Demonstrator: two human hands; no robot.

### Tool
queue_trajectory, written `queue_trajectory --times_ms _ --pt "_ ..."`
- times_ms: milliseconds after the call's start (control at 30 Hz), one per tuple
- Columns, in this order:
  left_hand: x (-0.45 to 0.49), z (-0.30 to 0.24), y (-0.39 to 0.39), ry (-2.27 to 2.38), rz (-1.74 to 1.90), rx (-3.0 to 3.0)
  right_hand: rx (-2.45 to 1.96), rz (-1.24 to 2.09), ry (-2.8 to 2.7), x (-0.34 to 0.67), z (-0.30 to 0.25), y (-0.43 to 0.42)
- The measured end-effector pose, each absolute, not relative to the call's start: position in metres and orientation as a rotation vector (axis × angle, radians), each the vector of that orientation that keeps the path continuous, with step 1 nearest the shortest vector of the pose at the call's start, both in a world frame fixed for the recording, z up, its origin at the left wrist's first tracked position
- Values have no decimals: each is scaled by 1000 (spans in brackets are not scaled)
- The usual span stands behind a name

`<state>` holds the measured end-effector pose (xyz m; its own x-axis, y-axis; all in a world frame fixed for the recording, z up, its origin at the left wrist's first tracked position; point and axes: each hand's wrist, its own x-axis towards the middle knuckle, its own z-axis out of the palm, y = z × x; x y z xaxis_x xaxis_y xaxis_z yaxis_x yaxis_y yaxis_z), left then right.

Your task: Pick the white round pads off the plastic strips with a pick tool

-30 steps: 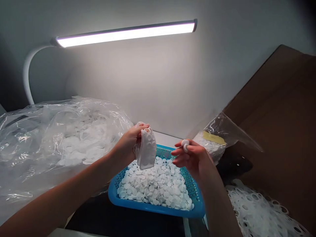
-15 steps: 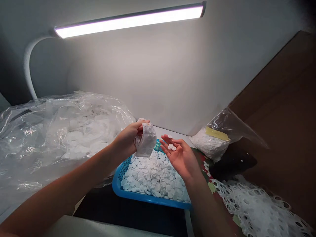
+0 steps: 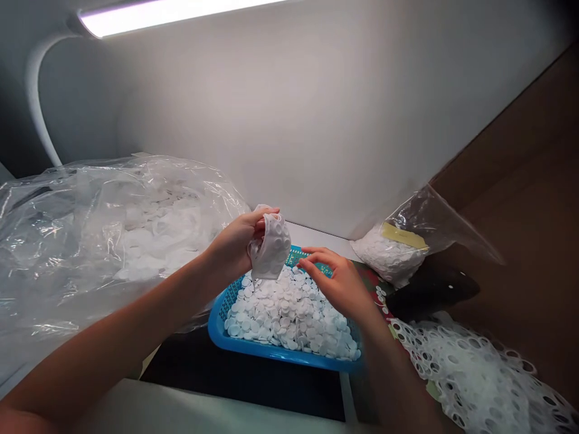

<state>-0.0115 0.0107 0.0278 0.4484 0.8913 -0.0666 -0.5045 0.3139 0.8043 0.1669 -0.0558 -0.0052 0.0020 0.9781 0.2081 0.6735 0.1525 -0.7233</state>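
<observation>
White punched sheet [image 3: 270, 247] pinched in left hand [image 3: 235, 241], right hand [image 3: 337, 283] half-curled at heaped white discs [image 3: 289, 313], any hold unclear, blue plastic basket [image 3: 271, 351] beneath, plastic bag of discs [image 3: 389, 256] nearby

Free room above blue basket [image 3: 216, 326], plastic bag [image 3: 90, 241] left, cardboard box [image 3: 520, 241] right

The left hand [image 3: 234, 246] is pinching a limp white perforated strip [image 3: 271, 248], bunching it up as it dangles just above the pile. Right below, a great heap of small white discs [image 3: 289, 313] is lying overlapping in a blue plastic mesh basket [image 3: 266, 351], and the right hand [image 3: 338, 284] is hovering low over the heap, its curled fingertips [image 3: 302, 263] right at the far edge!
</observation>
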Motion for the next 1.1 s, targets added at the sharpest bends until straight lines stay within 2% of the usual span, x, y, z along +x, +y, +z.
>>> queue_trajectory --times_ms 100,300,400,667,933,1100 --pt "-10 28 8 545 921 874 -1460 667 -1636 167 -1 -58" --pt "-13 33 -4 360 680 1371 -908 1376 -1469 155 3 -57" --pt "-18 34 -6 311 609 1543 -816 1554 -1537 153 2 -57" --pt "-35 45 -9 439 574 1595 -974 1368 -1362 160 3 -74" --pt "-58 21 -10 624 -5 1921 -1251 1163 -1656 150 -20 -82" --pt "-57 -7 -4 607 113 1968 -1323 1008 -1750 137 -31 -76"
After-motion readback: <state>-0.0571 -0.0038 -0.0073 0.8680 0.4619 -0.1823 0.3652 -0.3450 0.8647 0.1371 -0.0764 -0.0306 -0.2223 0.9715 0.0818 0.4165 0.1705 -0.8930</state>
